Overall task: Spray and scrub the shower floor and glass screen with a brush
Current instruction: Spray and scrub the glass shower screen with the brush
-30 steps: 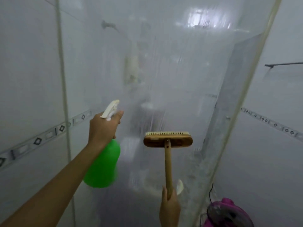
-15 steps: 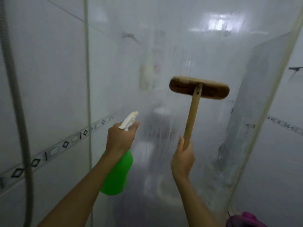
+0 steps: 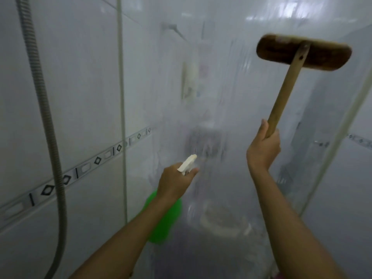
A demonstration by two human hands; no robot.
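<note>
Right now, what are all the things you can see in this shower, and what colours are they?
brush: one, brown wood, raised high at the glass
spray bottle: one, green with a white nozzle, low in the middle
glass screen: one, cloudy and streaky, straight ahead
shower hose: one, grey, hanging on the left
wall tiles: many, white with a diamond-pattern strip, left
left hand: grips the spray bottle
right hand: grips the brush handle

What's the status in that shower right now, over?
Left hand grips green plastic spray bottle, nozzle toward the glass screen. Right hand grips long-handled wooden scrub brush, head raised high at the wet screen. Nothing in the way.
</note>
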